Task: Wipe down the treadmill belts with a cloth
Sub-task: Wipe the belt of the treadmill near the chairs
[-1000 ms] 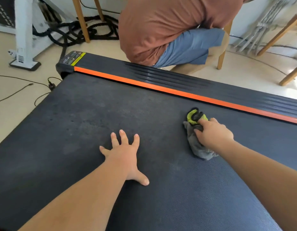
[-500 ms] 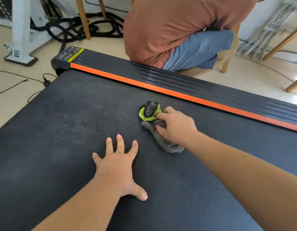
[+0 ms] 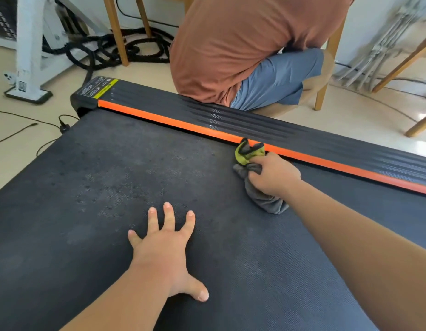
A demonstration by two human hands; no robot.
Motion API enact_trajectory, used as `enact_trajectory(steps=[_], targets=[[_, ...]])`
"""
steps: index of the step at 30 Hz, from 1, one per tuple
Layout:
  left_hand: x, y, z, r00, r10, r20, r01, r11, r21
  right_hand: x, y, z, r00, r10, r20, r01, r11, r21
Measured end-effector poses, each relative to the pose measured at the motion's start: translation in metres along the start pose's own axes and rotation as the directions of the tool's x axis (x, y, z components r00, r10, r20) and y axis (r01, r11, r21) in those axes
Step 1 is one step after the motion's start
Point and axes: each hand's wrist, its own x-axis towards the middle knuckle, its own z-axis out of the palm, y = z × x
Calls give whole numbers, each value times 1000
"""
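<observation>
head view: the right hand (image 3: 274, 175) and cloth (image 3: 249, 155) now sit at the far edge of the belt (image 3: 99, 187), with the cloth's yellow-green end touching the orange strip (image 3: 183, 126). half a second ago the bundle was nearer mid-belt, just beyond the left fingertips. a second ago it was further right. this reads as back-and-forth strokes, so wiping is under way, not done. dull speckled patches show on the belt left of the cloth, and i judge they want more passes.

the left hand (image 3: 166, 249) lies flat on the belt, fingers straight and spread, holding nothing. its spot has barely shifted; likely a brace.

the right hand's fingers curl round the bunched cloth and press it to the belt. the cloth lies beyond and right of the left hand, well apart from it, its grey tail trailing under the right wrist.
</observation>
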Motion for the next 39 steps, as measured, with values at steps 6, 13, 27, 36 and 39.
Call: enact_trajectory(steps=[6, 13, 27, 36, 39], targets=[[-1, 0, 1, 1000, 5, -7, -5, 1000, -16, 1, 46, -11, 993, 121, -14, -121, 980, -156], [1, 0, 0, 1000, 0, 2, 0, 1000, -29, -11, 103, -8, 908, 404, -109, -416, 899, -139], [0, 2, -3, 1000, -13, 18, 13, 1000, -22, -19, -56, 19, 986, -166, -10, 166, 986, 1], [0, 2, -2, 1000, -10, 4, 11, 1000, -25, 4, 65, -5, 940, 328, -92, -338, 931, -140], [0, 2, -1, 1000, -15, 4, 15, 1000, -26, -2, 18, -1, 991, 135, 24, -137, 986, 95]])
